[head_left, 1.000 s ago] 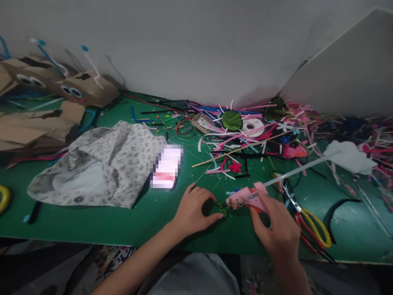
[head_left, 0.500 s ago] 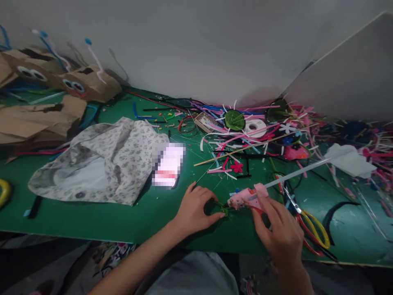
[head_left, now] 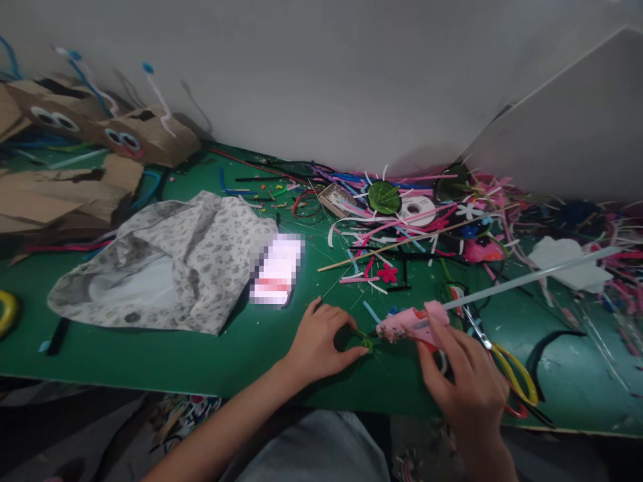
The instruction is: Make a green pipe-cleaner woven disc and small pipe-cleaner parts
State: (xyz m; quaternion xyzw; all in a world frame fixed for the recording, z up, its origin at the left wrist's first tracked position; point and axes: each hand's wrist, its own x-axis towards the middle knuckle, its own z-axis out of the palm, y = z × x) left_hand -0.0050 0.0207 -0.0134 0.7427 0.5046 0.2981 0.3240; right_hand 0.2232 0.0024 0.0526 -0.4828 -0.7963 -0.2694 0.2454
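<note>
My right hand (head_left: 465, 375) is closed around a pink hot glue gun (head_left: 412, 325), with a long translucent glue stick (head_left: 532, 278) jutting from its back end. The gun's nozzle points left, close to a small green pipe cleaner piece (head_left: 367, 343). Thumb and fingertips of my left hand (head_left: 324, 340) pinch that piece low over the green table; its exact shape is too small to make out. A pair of scissors with yellow and red handles (head_left: 517, 371) lies right of my right hand, partly behind it.
Left of my hands lie a lit phone (head_left: 278, 268) and a patterned cloth hat (head_left: 185, 261). Paper bag figures with eyes (head_left: 145, 137) stand at the back left. Tangled pipe cleaners, a white spool (head_left: 418, 210) and a wooden stick (head_left: 372, 256) spread across the back right.
My right hand and the glue gun have shifted slightly right, drawing the nozzle back a little, and the glue stick has swung right. My left hand stays in place with the green piece.
</note>
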